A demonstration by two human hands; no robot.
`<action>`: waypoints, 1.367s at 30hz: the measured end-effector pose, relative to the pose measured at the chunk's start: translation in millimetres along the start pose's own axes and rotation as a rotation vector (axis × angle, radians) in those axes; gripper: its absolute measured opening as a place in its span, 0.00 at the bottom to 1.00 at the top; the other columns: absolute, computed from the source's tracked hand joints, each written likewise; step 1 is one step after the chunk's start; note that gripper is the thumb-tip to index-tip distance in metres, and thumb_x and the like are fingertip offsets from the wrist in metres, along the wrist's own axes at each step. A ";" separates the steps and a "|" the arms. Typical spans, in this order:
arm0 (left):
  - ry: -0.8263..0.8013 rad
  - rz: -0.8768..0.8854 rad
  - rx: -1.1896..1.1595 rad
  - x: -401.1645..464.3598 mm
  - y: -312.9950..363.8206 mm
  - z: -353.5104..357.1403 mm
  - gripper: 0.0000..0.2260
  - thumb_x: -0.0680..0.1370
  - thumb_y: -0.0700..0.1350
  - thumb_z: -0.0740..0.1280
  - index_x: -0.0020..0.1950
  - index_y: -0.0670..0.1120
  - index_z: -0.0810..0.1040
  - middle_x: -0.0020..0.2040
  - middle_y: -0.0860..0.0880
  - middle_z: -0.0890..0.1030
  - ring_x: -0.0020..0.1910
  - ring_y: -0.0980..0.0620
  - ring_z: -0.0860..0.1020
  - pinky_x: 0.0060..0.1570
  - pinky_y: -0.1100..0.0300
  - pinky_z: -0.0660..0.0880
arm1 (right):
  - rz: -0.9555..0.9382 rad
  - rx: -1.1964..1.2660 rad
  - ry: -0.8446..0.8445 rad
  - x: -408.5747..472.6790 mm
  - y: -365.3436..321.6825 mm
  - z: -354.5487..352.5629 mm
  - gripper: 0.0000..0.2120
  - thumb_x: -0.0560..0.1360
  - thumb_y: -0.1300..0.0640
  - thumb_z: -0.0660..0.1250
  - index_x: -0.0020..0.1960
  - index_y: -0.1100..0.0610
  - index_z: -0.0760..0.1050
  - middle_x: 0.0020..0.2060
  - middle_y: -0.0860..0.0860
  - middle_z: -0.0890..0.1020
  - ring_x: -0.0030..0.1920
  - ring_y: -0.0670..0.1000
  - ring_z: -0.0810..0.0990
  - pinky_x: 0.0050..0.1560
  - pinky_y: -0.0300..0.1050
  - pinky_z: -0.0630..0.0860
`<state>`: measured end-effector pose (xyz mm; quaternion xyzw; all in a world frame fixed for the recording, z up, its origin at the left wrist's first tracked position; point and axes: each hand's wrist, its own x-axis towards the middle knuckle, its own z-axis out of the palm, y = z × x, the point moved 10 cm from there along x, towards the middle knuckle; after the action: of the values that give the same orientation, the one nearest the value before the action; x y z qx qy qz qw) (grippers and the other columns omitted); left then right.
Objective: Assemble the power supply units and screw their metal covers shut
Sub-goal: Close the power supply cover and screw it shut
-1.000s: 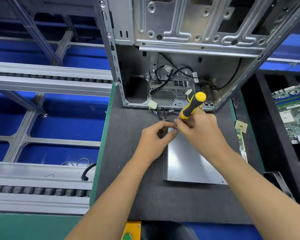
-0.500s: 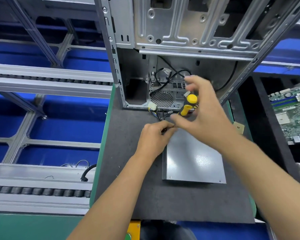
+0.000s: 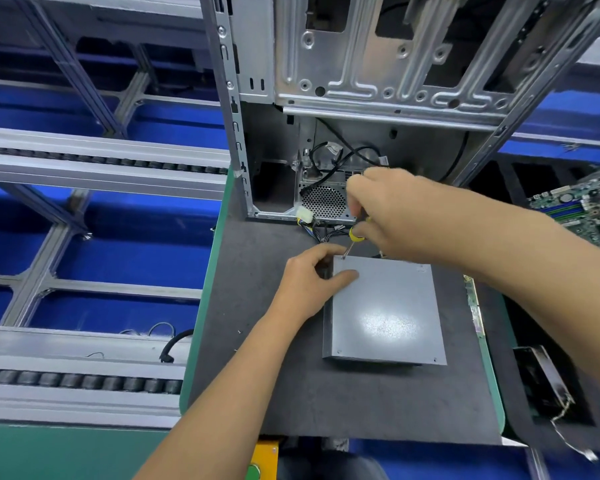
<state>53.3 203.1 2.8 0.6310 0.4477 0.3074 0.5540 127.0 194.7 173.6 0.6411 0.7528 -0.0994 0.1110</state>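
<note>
Dark grey mat [image 3: 326, 403] on green-edged bench [image 3: 201, 327], bearing power supply unit [image 3: 385, 317] and open computer chassis [image 3: 253, 188].

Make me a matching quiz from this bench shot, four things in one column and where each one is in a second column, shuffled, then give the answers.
Things:
1. screwdriver
2. power supply cover
3. computer case
4. circuit board

Places:
A. far right edge of view
B. standing open behind the mat
C. lying flat on the grey mat
D. gripped in the right hand, tip at the cover's far left corner

Pairs: 1-D, 2-C, 3-B, 4-A
</note>
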 end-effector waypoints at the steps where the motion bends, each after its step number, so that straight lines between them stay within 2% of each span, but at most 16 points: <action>1: -0.001 -0.009 -0.010 -1.4 -1.0 0.6 0.13 0.71 0.46 0.78 0.54 0.56 0.82 0.49 0.51 0.84 0.51 0.51 0.81 0.56 0.52 0.78 | 0.027 -0.072 0.027 1.4 1.1 -2.8 0.11 0.82 0.48 0.61 0.50 0.52 0.62 0.43 0.53 0.70 0.49 0.59 0.75 0.45 0.53 0.72; 3: 0.010 -0.022 -0.036 -4.2 -2.0 2.8 0.13 0.72 0.47 0.77 0.52 0.60 0.80 0.50 0.50 0.83 0.51 0.50 0.81 0.56 0.50 0.78 | 0.081 -0.198 0.084 2.4 4.3 -10.2 0.13 0.83 0.44 0.57 0.51 0.55 0.66 0.36 0.51 0.64 0.47 0.61 0.76 0.40 0.51 0.69; 7: 0.035 -0.035 -0.082 -6.9 -4.0 4.2 0.12 0.73 0.46 0.77 0.53 0.58 0.81 0.49 0.49 0.84 0.51 0.47 0.81 0.56 0.48 0.78 | -0.045 -0.093 -0.007 5.1 -6.4 -0.3 0.08 0.82 0.54 0.60 0.58 0.57 0.68 0.52 0.53 0.68 0.45 0.55 0.73 0.49 0.47 0.71; 11: 0.063 0.035 -0.026 -6.2 6.1 1.4 0.14 0.73 0.46 0.77 0.54 0.59 0.80 0.51 0.58 0.83 0.52 0.58 0.79 0.57 0.58 0.77 | 0.055 -0.259 0.002 5.3 -0.9 -1.1 0.11 0.84 0.48 0.57 0.56 0.56 0.67 0.39 0.51 0.63 0.48 0.61 0.76 0.43 0.51 0.70; 16: 0.209 0.201 0.035 -2.2 37.9 -8.8 0.09 0.72 0.43 0.77 0.49 0.48 0.81 0.45 0.56 0.82 0.46 0.60 0.78 0.49 0.66 0.75 | 0.009 -0.109 -0.065 4.1 -1.7 4.4 0.10 0.79 0.56 0.64 0.58 0.57 0.67 0.54 0.55 0.67 0.40 0.55 0.72 0.48 0.56 0.75; 19: 0.166 0.244 0.087 -1.7 47.3 -5.0 0.04 0.74 0.38 0.74 0.48 0.43 0.82 0.42 0.52 0.82 0.41 0.61 0.76 0.44 0.62 0.75 | 0.062 -0.335 0.016 8.9 2.8 -3.4 0.11 0.84 0.49 0.56 0.52 0.57 0.68 0.44 0.55 0.71 0.45 0.61 0.75 0.42 0.50 0.70; 21: 0.123 0.291 0.093 -5.0 57.7 -1.6 0.13 0.73 0.39 0.75 0.58 0.43 0.82 0.48 0.54 0.82 0.46 0.67 0.77 0.50 0.64 0.76 | 0.114 -0.301 0.025 7.4 9.9 -7.9 0.14 0.84 0.45 0.54 0.51 0.56 0.68 0.37 0.53 0.65 0.49 0.63 0.77 0.42 0.50 0.69; 23: 0.151 0.347 0.051 -10.2 75.8 -3.1 0.23 0.69 0.45 0.78 0.63 0.49 0.79 0.51 0.56 0.81 0.50 0.66 0.77 0.51 0.70 0.74 | 0.078 -0.143 -0.031 5.2 9.9 -4.0 0.11 0.82 0.49 0.58 0.55 0.57 0.67 0.46 0.55 0.69 0.48 0.59 0.76 0.46 0.53 0.72; 25: 0.243 0.386 0.004 -10.5 95.3 -9.8 0.18 0.68 0.47 0.76 0.56 0.50 0.79 0.46 0.56 0.81 0.45 0.60 0.78 0.46 0.65 0.75 | 0.020 -0.085 -0.090 5.9 4.1 2.4 0.10 0.80 0.55 0.59 0.59 0.58 0.67 0.55 0.56 0.68 0.43 0.51 0.71 0.47 0.53 0.71; 27: 0.308 0.370 -0.020 -7.9 105.8 -17.5 0.09 0.70 0.46 0.72 0.48 0.45 0.79 0.39 0.54 0.80 0.39 0.56 0.77 0.40 0.57 0.76 | 0.045 -0.093 -0.111 7.2 4.4 4.0 0.10 0.80 0.57 0.59 0.60 0.59 0.68 0.56 0.55 0.68 0.46 0.52 0.73 0.50 0.53 0.73; 29: 0.225 0.352 -0.007 -2.1 107.8 -13.7 0.04 0.74 0.42 0.72 0.47 0.43 0.80 0.35 0.52 0.80 0.35 0.53 0.76 0.37 0.51 0.75 | 0.096 -0.115 -0.084 5.4 11.6 -4.2 0.10 0.81 0.54 0.61 0.60 0.57 0.70 0.56 0.56 0.71 0.52 0.59 0.77 0.53 0.57 0.76; 32: 0.018 0.393 0.095 0.8 109.0 2.7 0.05 0.81 0.38 0.65 0.51 0.42 0.80 0.31 0.63 0.76 0.31 0.63 0.72 0.35 0.68 0.67 | 0.082 -0.085 -0.026 0.6 16.5 -11.7 0.10 0.78 0.53 0.65 0.57 0.55 0.71 0.55 0.55 0.71 0.53 0.62 0.77 0.52 0.56 0.76; 34: -0.071 0.373 0.102 1.1 109.3 7.8 0.10 0.82 0.36 0.61 0.48 0.49 0.77 0.32 0.67 0.75 0.32 0.65 0.72 0.36 0.72 0.64 | 0.013 -0.088 0.029 -1.6 9.8 -15.2 0.04 0.77 0.56 0.64 0.51 0.53 0.70 0.52 0.54 0.71 0.51 0.62 0.76 0.46 0.51 0.73; 36: -0.119 0.341 0.067 0.3 111.3 9.0 0.15 0.80 0.37 0.65 0.45 0.58 0.72 0.37 0.64 0.75 0.36 0.63 0.72 0.39 0.68 0.66 | 0.041 -0.188 0.062 -1.8 13.1 -16.3 0.02 0.80 0.56 0.61 0.49 0.54 0.69 0.43 0.54 0.70 0.45 0.60 0.74 0.37 0.47 0.66; 38: -0.119 0.311 0.011 0.9 111.4 7.5 0.19 0.73 0.38 0.75 0.45 0.62 0.72 0.44 0.58 0.75 0.41 0.58 0.74 0.43 0.63 0.71 | 0.110 -0.264 0.102 -3.5 17.1 -19.2 0.05 0.83 0.56 0.59 0.50 0.57 0.70 0.35 0.53 0.61 0.38 0.57 0.68 0.30 0.46 0.59; 41: -0.004 0.256 -0.010 3.4 109.2 -2.5 0.19 0.67 0.38 0.79 0.47 0.54 0.74 0.40 0.57 0.75 0.39 0.53 0.73 0.42 0.55 0.75 | 0.149 -0.193 0.114 -3.9 17.3 -19.8 0.05 0.83 0.55 0.59 0.50 0.56 0.68 0.34 0.52 0.59 0.37 0.56 0.66 0.35 0.49 0.64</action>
<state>77.1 208.8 109.4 0.6809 0.3609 0.3766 0.5142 143.9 199.5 193.5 0.6863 0.7142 0.0184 0.1365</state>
